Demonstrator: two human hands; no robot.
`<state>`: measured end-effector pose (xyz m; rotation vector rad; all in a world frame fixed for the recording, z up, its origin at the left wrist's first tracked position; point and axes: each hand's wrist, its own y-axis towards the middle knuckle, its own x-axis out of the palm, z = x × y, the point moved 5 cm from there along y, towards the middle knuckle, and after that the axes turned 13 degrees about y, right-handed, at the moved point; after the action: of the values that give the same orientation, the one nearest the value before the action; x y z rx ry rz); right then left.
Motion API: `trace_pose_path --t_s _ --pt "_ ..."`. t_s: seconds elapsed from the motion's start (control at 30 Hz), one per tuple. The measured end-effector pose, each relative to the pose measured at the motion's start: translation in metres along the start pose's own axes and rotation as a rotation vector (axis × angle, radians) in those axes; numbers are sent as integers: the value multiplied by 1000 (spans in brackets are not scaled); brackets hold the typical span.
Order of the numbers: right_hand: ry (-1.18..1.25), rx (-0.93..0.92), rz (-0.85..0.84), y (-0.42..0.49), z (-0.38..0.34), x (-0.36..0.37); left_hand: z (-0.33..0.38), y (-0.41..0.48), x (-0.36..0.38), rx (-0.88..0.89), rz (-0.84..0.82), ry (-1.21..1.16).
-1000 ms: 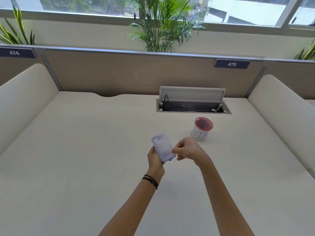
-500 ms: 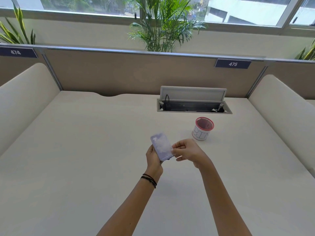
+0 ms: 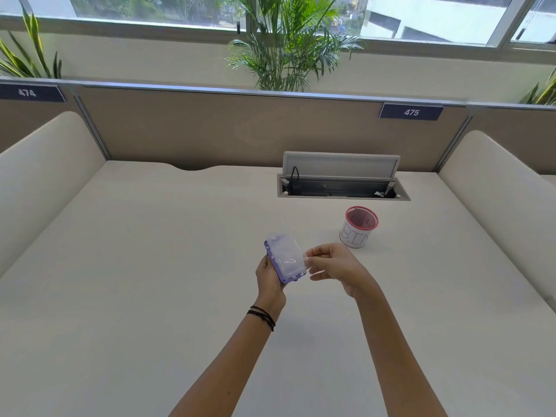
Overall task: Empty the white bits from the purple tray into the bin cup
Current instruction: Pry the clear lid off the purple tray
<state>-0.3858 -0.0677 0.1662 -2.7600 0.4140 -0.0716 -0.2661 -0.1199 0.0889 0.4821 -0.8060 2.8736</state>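
Observation:
My left hand (image 3: 268,279) holds a small purple tray (image 3: 272,260) from below, tilted up above the desk. A clear lid (image 3: 287,255) lies over the tray, lifted at its right edge, where my right hand (image 3: 334,264) pinches it with thumb and fingers. White bits show faintly through the lid. The bin cup (image 3: 358,227), a white cup with a red mesh rim and "BIN" written on it, stands upright on the desk to the right of and beyond my hands, apart from them.
The cream desk (image 3: 150,281) has curved side panels on the left and right. An open cable box (image 3: 343,185) with its flap up sits behind the cup. A brown partition (image 3: 210,127) runs along the back.
The clear lid has come up at its right edge, exposing the purple tray's rim beneath. Both hands stay in nearly the same place.

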Motion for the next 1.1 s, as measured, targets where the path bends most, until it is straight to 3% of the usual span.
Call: trace_pose_path --t_s 1.1 --pt "68 7 25 3 8 -1 1 3 2 35 -20 35"
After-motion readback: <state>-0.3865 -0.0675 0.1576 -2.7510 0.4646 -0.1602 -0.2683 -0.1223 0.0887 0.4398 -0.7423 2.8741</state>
